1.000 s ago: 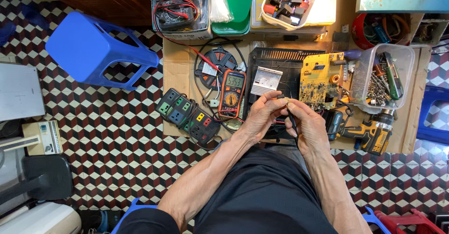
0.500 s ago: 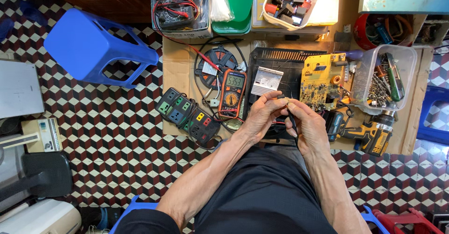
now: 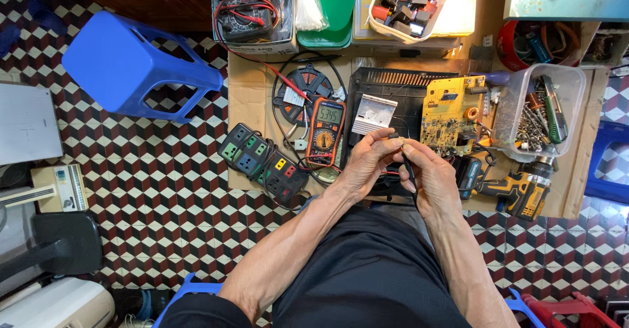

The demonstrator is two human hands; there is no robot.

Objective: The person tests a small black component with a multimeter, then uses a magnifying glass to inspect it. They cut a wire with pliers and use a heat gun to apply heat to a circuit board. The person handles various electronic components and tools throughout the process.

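Observation:
My left hand (image 3: 367,161) and my right hand (image 3: 429,174) meet over the black appliance casing (image 3: 406,95) on a low wooden board. Their fingertips pinch a small dark part (image 3: 395,139) between them, and a thin black lead (image 3: 411,174) runs down past my right palm. An orange multimeter (image 3: 325,131) with a lit display lies just left of my left hand. A yellow circuit board (image 3: 452,115) sits just beyond my right hand.
A black power strip (image 3: 262,161) lies at the board's left edge. A clear tub of screws and tools (image 3: 544,112) and a yellow cordless drill (image 3: 517,187) sit at the right. A blue plastic stool (image 3: 134,66) stands on the tiled floor. Bins of parts (image 3: 413,0) line the far side.

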